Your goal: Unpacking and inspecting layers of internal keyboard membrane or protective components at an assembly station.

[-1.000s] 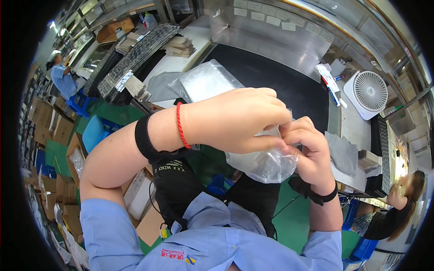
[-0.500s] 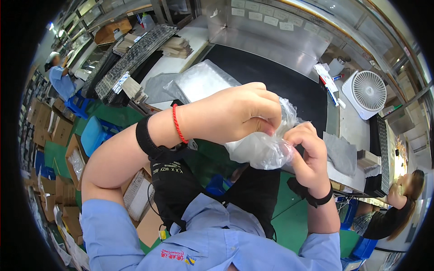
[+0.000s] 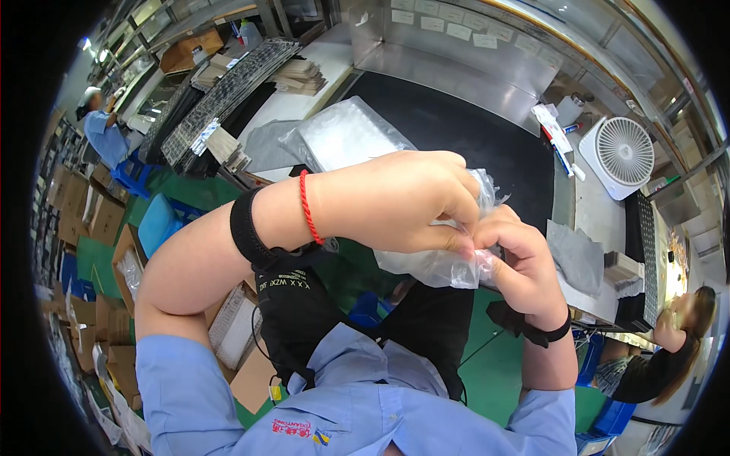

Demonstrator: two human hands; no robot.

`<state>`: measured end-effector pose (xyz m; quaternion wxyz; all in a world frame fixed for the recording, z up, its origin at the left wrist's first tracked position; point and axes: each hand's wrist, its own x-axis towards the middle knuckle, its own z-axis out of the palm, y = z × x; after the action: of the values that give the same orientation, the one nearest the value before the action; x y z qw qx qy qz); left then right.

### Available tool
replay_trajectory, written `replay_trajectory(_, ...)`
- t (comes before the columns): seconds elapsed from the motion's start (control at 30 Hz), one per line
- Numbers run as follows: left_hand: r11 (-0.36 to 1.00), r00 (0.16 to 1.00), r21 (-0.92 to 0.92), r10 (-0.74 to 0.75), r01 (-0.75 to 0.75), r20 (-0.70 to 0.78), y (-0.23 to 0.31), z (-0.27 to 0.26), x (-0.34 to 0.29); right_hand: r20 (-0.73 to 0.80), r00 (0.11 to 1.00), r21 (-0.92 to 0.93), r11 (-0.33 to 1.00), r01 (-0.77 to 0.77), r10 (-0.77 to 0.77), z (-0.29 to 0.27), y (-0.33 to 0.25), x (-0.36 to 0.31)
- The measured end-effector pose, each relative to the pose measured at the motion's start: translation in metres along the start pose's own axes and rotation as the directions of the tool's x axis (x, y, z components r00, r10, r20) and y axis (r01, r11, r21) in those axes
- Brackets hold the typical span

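A crumpled clear plastic bag (image 3: pixel 430 266) hangs between my two hands in front of my lap, near the bench edge. My left hand (image 3: pixel 414 201), with a red cord and a black strap on its forearm, pinches the bag from the left. From the right, my right hand (image 3: pixel 518 254) pinches the same film with thumb and bent forefinger. The fingertips of both hands nearly meet. Whatever the bag may contain is hidden by my hands and the folds. Behind them on the bench lies a flat pack in clear film (image 3: pixel 346 135).
A black mat (image 3: pixel 456 121) covers the bench middle. To the right stand a white fan (image 3: pixel 617 156), markers (image 3: pixel 561 156) and a grey cloth (image 3: pixel 576 254). Long dark trays (image 3: pixel 220 106) are stacked at the left. One person (image 3: pixel 106 137) works far left, another (image 3: pixel 661 357) at the right.
My left hand has turned and moved slightly down and right, so its fingertips come close to my right ones. The bag is gathered tighter between them.
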<state>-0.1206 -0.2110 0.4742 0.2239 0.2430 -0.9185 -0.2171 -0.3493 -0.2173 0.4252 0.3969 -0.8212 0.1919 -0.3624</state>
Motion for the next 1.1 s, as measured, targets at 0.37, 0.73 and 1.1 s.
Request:
replay_trajectory(0.37,0.983,0.979,-0.184,-0.04,0.003,-0.198,-0.02,0.003,-0.014,-0.07,0.997,-0.158,0.987,0.003,-0.014,-0.003,0.006,-0.013)
replay_trajectory(0.73,0.999,0.999,-0.016,0.041,-0.041,-0.027,-0.008,0.006,-0.007,0.011,1.0,-0.242,0.97,0.01,-0.008,-0.001,0.0,-0.006)
replay_trajectory(1.1,0.984,0.973,-0.177,-0.033,-0.009,-0.229,-0.019,0.016,-0.015,-0.124,0.99,-0.383,0.924,0.01,-0.062,-0.011,0.008,-0.023)
